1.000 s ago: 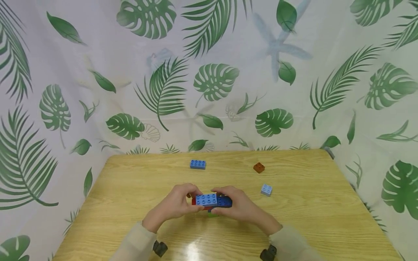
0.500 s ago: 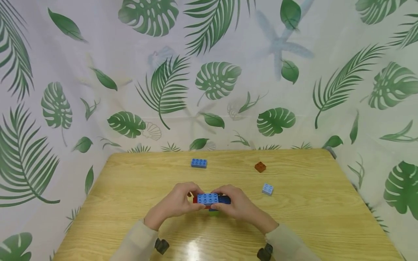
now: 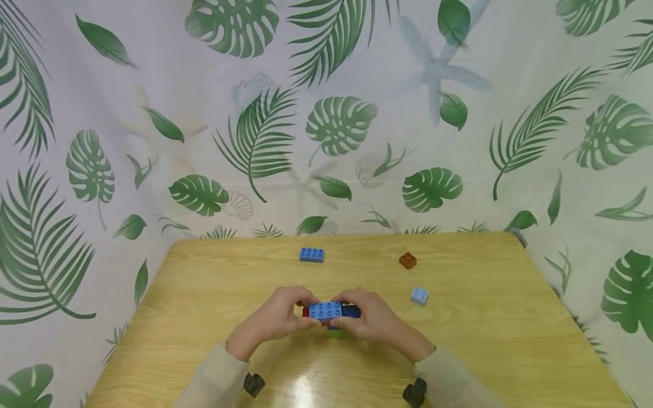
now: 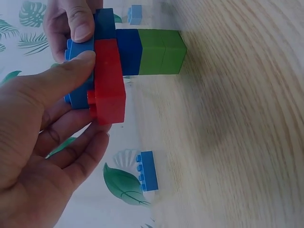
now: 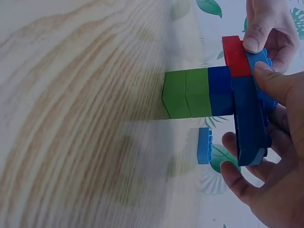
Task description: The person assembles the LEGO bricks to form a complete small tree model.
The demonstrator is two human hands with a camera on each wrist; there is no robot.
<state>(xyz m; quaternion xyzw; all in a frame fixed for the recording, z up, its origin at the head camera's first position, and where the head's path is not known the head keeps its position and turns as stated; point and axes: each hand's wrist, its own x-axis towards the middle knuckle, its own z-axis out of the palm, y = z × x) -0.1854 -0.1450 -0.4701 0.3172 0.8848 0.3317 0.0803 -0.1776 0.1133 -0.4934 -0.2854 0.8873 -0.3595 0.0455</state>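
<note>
Facing the table (image 3: 214,272), we have our left hand (image 3: 272,317) at 9 o'clock and right hand (image 3: 376,320) at 3 of the central stack (image 5: 220,90), pinching its top blue brick (image 3: 325,310), likely steadying both ends evenly. Near 12 lies a loose blue brick (image 3: 312,255); at 2, a red-brown brick (image 3: 407,260); near 3, a pale-blue brick (image 3: 419,295).

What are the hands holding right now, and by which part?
The blue eight-stud brick atop the stack: the left hand pinches its left half, the right hand its right half, thumbs on the near long side, fingers on the far.
</note>
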